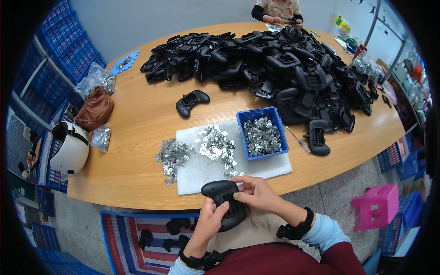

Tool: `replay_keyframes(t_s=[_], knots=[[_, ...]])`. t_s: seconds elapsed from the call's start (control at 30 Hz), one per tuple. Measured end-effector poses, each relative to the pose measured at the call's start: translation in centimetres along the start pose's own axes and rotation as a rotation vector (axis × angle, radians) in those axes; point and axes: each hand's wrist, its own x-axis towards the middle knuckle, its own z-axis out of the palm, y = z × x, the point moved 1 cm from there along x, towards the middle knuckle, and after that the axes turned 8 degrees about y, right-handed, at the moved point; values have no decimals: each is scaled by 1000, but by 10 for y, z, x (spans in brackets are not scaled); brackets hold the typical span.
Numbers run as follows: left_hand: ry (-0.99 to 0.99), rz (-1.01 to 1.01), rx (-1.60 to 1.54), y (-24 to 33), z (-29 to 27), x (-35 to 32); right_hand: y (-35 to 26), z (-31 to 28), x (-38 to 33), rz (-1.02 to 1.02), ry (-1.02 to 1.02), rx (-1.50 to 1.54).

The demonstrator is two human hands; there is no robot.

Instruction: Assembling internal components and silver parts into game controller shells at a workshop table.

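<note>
Just off the table's near edge, a black game controller shell [217, 187] is held tilted between both hands. My left hand [211, 220] wraps its lower side, thumb pressed on the recessed middle. My right hand [257, 194] grips the upper right part, with thumb and forefinger pinched at the recess; any small part between them is too small to make out. Beyond the hands lies a white foam mat [197, 176] with a heap of shiny small metal pieces [217, 144], a greyer heap [173, 156] at its left edge, and a blue bin [263, 156] full of similar pieces.
A big pile of black controller shells [293, 68] covers the far table. One shell [192, 102] lies apart, near a thin screwdriver-like tool [298, 140]. A white helmet [68, 149] and brown bag [95, 109] stand left. A pink stool [376, 206] is right; another person [279, 11] sits opposite.
</note>
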Motion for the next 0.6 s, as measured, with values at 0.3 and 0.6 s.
replay_keyframes(t_s=[0.3, 0.6], knots=[[32, 88, 26, -6, 6, -4, 0, 6, -5, -73, 81, -41], [13, -288, -282, -8, -17, 1, 0, 13, -9, -122, 127, -61]])
